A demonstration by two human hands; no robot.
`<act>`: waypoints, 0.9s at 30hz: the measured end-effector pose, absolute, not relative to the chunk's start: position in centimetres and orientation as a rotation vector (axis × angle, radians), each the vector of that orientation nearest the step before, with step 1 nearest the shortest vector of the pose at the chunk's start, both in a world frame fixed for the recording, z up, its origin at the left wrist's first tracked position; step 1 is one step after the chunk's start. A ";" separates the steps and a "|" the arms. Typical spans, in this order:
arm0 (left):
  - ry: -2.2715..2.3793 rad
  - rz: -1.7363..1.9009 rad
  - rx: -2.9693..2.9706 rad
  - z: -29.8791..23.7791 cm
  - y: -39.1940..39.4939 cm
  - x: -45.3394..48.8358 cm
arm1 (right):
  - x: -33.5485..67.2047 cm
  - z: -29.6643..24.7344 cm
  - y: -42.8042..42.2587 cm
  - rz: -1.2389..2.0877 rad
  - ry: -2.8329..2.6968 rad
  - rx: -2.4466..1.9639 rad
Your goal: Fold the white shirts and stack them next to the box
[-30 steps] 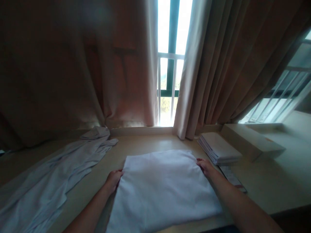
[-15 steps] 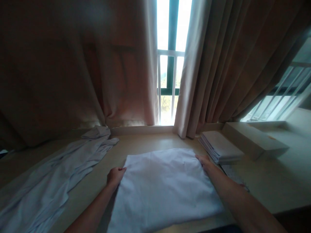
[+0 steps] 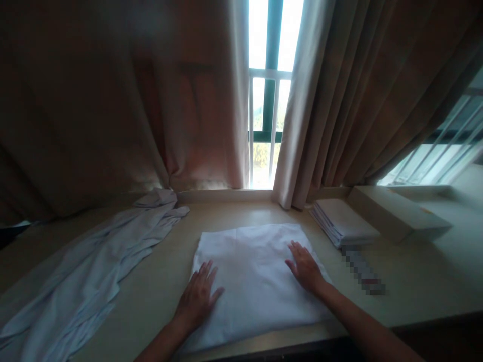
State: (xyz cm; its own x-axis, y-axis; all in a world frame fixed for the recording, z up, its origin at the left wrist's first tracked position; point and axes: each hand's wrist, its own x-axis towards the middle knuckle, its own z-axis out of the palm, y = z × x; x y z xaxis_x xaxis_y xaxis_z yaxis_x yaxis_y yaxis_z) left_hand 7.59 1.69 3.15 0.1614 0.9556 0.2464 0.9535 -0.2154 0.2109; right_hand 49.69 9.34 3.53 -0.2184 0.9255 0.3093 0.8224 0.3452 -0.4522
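Note:
A folded white cloth (image 3: 251, 281) lies spread flat on the table in front of me; its exact kind does not show. On its left side rests my left hand (image 3: 198, 295), palm down, with the fingers stretched and the thumb apart. My right hand (image 3: 303, 267) lies on the cloth's right side, also flat with fingers extended. Neither hand grips anything.
Crumpled white fabric (image 3: 109, 256) trails along the left of the table (image 3: 407, 286). At the back right sit a stack of folded white cloths (image 3: 345, 221) and a pale box (image 3: 400, 211). A pixelated item (image 3: 362, 271) lies before the stack. Curtains (image 3: 204, 120) hang behind.
Both hands have let go of the cloth's side edges and moved inward onto its top, fingers now spread flat. The cloth lies flatter, its front edge drawn in slightly.

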 end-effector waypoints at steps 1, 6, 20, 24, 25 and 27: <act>2.009 0.451 2.382 2.4 0.8 7.5 | 49.7 2.8 8.5 0.222 -2.169 -1.532; 2.177 0.309 2.266 0.6 -0.9 6.0 | 53.1 -0.2 7.8 0.183 -2.120 -1.855; 2.196 0.330 2.285 2.0 -1.6 6.9 | 54.3 -1.5 8.3 0.063 -2.052 -1.958; 2.205 0.272 2.310 2.0 -1.5 7.3 | 54.3 -1.0 8.3 0.092 -2.071 -1.999; 2.210 0.256 2.310 2.1 -1.4 7.3 | 54.2 -0.8 8.2 0.094 -2.076 -2.015; 2.227 0.226 2.309 2.1 -1.4 7.4 | 54.0 -0.4 8.0 0.078 -2.087 -2.041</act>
State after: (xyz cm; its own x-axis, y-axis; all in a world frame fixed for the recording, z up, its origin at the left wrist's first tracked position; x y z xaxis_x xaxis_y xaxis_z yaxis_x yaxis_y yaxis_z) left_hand 7.45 -1.43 2.11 0.0322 0.9878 0.1525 0.9983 -0.0393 0.0437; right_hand 53.98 8.03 -0.44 -0.0103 0.9927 0.1200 0.9809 0.0333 -0.1916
